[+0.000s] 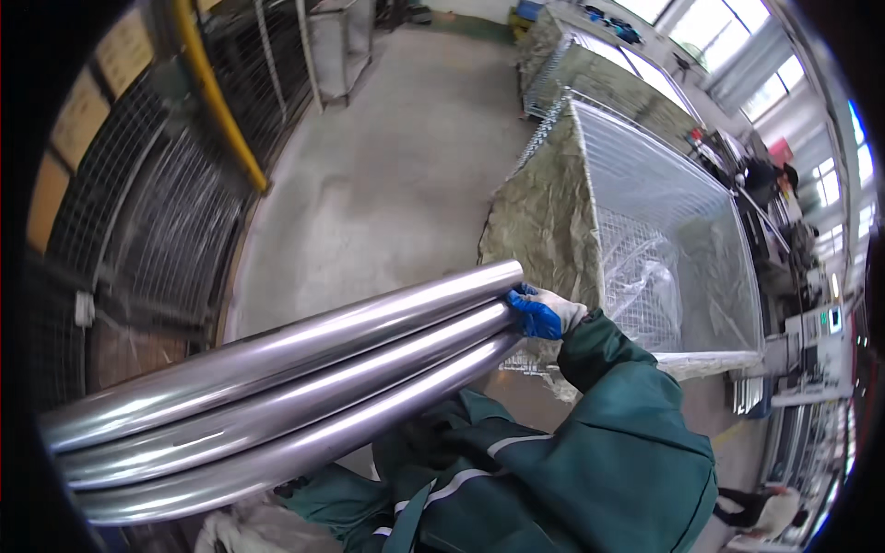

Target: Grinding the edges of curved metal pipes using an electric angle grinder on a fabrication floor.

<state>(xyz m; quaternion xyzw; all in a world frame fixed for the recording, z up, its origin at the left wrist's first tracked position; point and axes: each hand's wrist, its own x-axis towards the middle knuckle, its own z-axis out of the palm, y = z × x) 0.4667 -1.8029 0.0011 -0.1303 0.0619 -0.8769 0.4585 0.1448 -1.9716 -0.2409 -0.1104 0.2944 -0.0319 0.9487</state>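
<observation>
Metal tubes (290, 399) are held up, not yet set down.
Their two-o'clock ends are clasped by the right hand (546, 311); the hidden left hand's grip cannot be told.

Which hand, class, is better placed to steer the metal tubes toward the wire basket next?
Probably the right hand: it holds the metal tubes at the end closest to the wire basket. The left hand cannot be seen.

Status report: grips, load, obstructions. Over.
Right grip on ends of three metal tubes; left grip hidden. Tubes side by side. Lined crate close on right.
</observation>
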